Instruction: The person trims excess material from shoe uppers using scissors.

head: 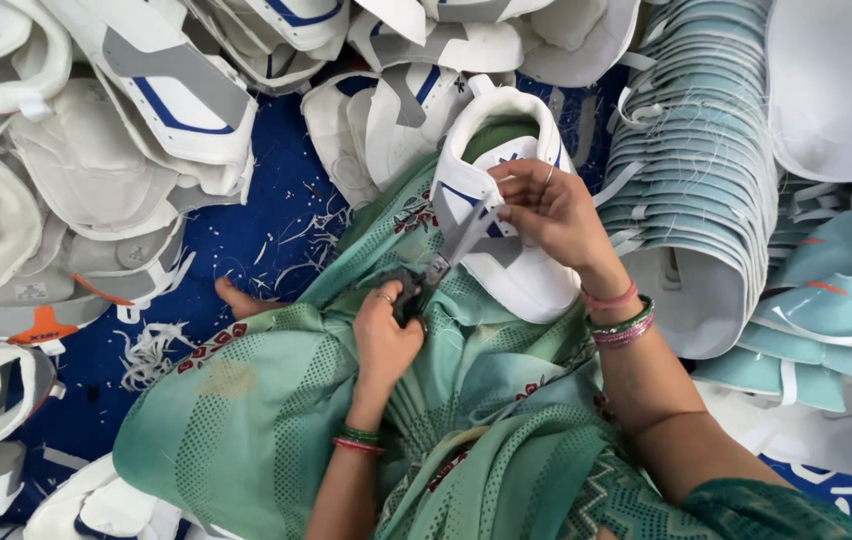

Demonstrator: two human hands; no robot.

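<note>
white synthetic shoe upper with blue and grey trim and a green lining (506,215) lies on the person's lap, its opening turned away from the body and its lower side resting on the folds of a green patterned garment (256,410). the right hand (554,212) sits on top of this upper, fingers curled and pinched on a grey strip near its middle. the left hand (384,335) is lower and nearer the body, clamped around the dark handles of a pair of metal scissors (443,262); the blades slant up from that hand to the grey strip just beside the right fingertips, and whether they are cutting or only touching it cannot be told. the two hands are near each other but apart, joined only by the scissors and the upper. bangles, green and pink, ring both wrists. a bare foot (238,299) pokes out from under the garment at the left of the lap.

under all this is a blue floor covering (246,215), littered with white thread ends and thin trimmings (151,350). loose white shoe uppers with blue and grey patches (161,95) are heaped at the upper left and across the top, and a few with orange tabs (41,325) lie at the left edge. at the right stands a tall nested stack of pale teal and white uppers (696,150), with more teal pieces (836,300) spread beside it.
</note>
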